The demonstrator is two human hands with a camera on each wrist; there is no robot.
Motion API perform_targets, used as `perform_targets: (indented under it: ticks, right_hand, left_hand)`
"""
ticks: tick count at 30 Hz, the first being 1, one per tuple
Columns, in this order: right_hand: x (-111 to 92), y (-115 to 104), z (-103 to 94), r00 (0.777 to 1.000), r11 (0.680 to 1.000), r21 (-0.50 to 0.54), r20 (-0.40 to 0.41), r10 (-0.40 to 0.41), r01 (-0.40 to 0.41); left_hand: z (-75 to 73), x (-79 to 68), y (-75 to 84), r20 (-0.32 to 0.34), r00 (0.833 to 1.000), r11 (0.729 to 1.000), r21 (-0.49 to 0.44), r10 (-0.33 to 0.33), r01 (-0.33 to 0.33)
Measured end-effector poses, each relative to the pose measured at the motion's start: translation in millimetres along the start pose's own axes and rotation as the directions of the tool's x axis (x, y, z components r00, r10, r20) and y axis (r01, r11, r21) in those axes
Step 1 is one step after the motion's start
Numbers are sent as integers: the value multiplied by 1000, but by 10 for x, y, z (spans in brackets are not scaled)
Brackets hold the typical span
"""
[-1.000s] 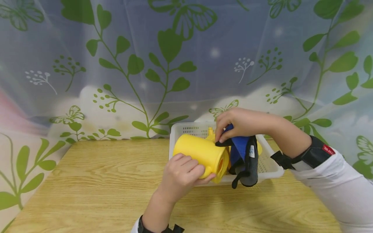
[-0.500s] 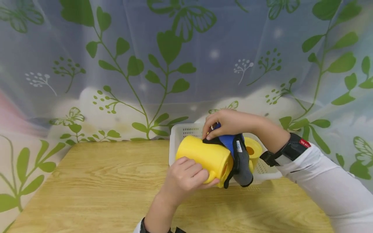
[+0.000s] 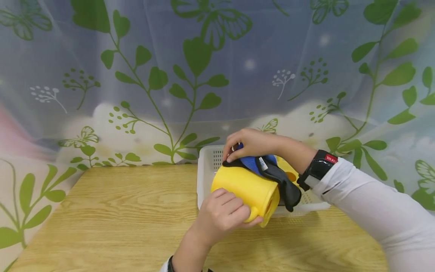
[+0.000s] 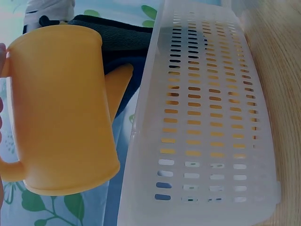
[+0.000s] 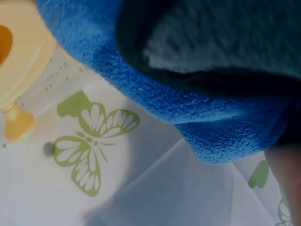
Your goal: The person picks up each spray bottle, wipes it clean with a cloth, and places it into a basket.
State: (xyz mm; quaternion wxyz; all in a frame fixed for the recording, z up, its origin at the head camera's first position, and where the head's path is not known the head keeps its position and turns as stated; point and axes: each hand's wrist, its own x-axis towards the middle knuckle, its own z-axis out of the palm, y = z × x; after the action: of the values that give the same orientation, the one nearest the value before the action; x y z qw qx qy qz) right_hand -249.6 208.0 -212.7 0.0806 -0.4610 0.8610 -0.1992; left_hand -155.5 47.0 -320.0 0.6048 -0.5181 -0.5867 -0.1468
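A yellow watering can (image 3: 244,187) is held tilted over the front of the basket, its open top toward the lower right in the head view. My left hand (image 3: 224,215) grips its handle; in the left wrist view the can (image 4: 63,113) shows its spout on the far side. A blue and dark grey cloth (image 3: 276,175) with black edging and a white tag lies across the can's upper side. My right hand (image 3: 249,143) pinches the cloth's black-edged end. Close up in the right wrist view, the blue cloth (image 5: 141,94) hides the right fingers.
Behind the can, a white slotted basket (image 3: 205,192) stands on the wood-grain table (image 3: 129,219). Another yellow watering can (image 5: 23,75) is in the basket, mostly covered in the head view. A leaf-and-butterfly printed curtain (image 3: 153,94) hangs along the table's back edge.
My right hand has moved left across the can, drawing the cloth over its upper side. The can has shifted slightly right and toward me in my left hand.
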Motion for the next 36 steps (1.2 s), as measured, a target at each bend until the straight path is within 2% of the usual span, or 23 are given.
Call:
perform_targets:
  ticks: [4,8,12,21,26,30,36]
  right_hand:
    - [43,9,9,1000,1000,3,-9,-7,7]
    - [20,-11,-6,1000,1000,13,20,-20,19]
    - [-53,-28,-56,999,999,39,51,-18,16]
    - [-305,-22,-121,999,996,84,37,-25,22]
    - [-450,31,-121,999,990,137,-4,-42,42]
    - [-572,92,-93,996,978,192,-54,-77,86]
    - [-704,171,-48,983,963,222,-139,-123,152]
  left_hand:
    - [-11,1,-3,-19,1000,1000,-4,2,-2]
    - [-19,-10,2,-23,1000,1000,-10,-7,7]
    - [-16,-20,-6,-20,999,1000,-11,-26,25]
    - [-26,-31,-72,-46,998,999,-1,-42,42]
    - [-52,-43,-98,-49,997,998,6,-65,66]
    - [-69,-50,-112,-72,996,998,24,-60,61]
    - [-73,-42,-117,-103,994,998,30,-49,52]
